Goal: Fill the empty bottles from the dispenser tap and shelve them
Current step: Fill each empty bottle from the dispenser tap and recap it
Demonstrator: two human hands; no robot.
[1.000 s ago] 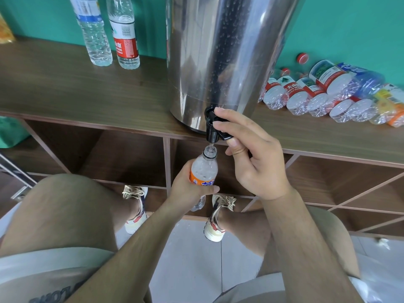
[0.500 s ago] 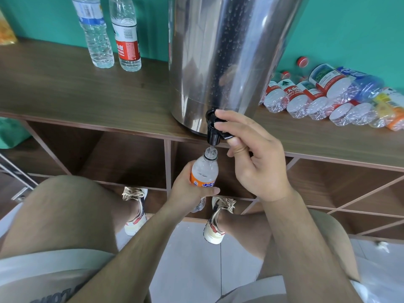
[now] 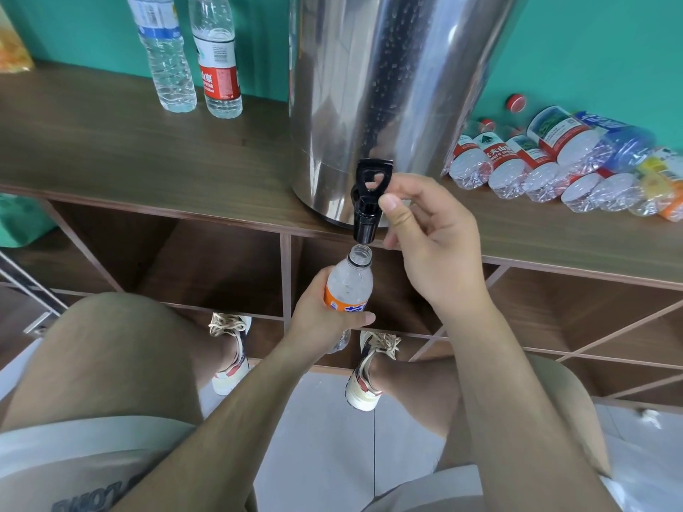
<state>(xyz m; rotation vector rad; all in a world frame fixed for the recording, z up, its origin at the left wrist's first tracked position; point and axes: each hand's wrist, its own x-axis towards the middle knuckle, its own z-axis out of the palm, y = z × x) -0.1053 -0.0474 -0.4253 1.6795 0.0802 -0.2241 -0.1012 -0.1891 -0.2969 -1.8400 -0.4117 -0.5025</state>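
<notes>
- My left hand (image 3: 325,321) grips the orange-labelled bottle (image 3: 349,284) round its middle, mouth just under the tap (image 3: 367,212); how full it is I cannot tell
- My right hand (image 3: 436,249) sits just beside the tap, fingers loosely curled, holding nothing
- Farther off, left of the dispenser (image 3: 388,86), two upright bottles (image 3: 218,72) stand; right, a pile of empties (image 3: 554,160) lies; I judge most filling remains

One dispenser (image 3: 388,86), one held bottle (image 3: 349,282), two standing bottles (image 3: 221,83)
</notes>
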